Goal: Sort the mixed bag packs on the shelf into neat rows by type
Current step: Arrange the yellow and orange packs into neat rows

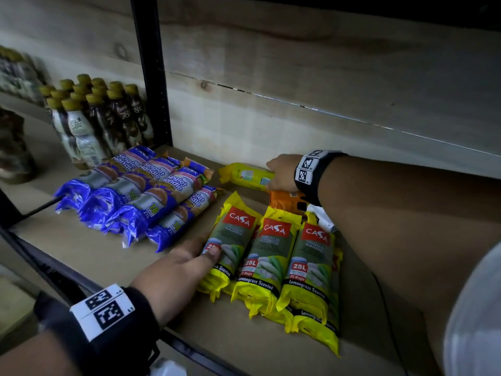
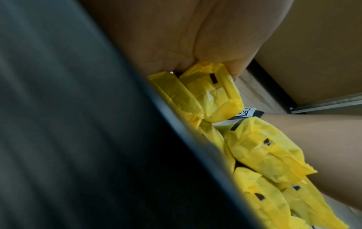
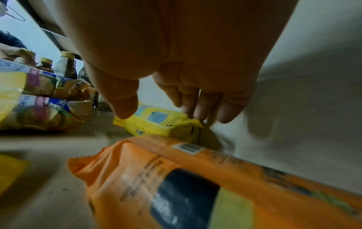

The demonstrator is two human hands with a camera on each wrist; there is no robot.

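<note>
Three yellow CASA packs [image 1: 271, 253] lie side by side on the shelf board [image 1: 108, 256], with more yellow packs under them. My left hand [image 1: 211, 253] grips the leftmost pack [image 1: 230, 240], thumb on top; in the left wrist view my left hand [image 2: 195, 46] clasps that pack's end [image 2: 211, 93]. At the back, my right hand [image 1: 282, 172] holds one lone yellow pack [image 1: 245, 176] lying crosswise. In the right wrist view my right hand [image 3: 166, 96] has its fingers over the far edge of that pack [image 3: 160, 124] and its thumb at the near side. Several blue Singlet Handle packs [image 1: 141, 191] lie in a group on the left.
An orange pack [image 1: 287, 202] lies under my right wrist, large in the right wrist view [image 3: 195, 178], beside a partly hidden white pack [image 1: 322, 217]. Several bottles [image 1: 95, 118] stand left of the black shelf post [image 1: 151, 71]. A wooden back wall closes the shelf.
</note>
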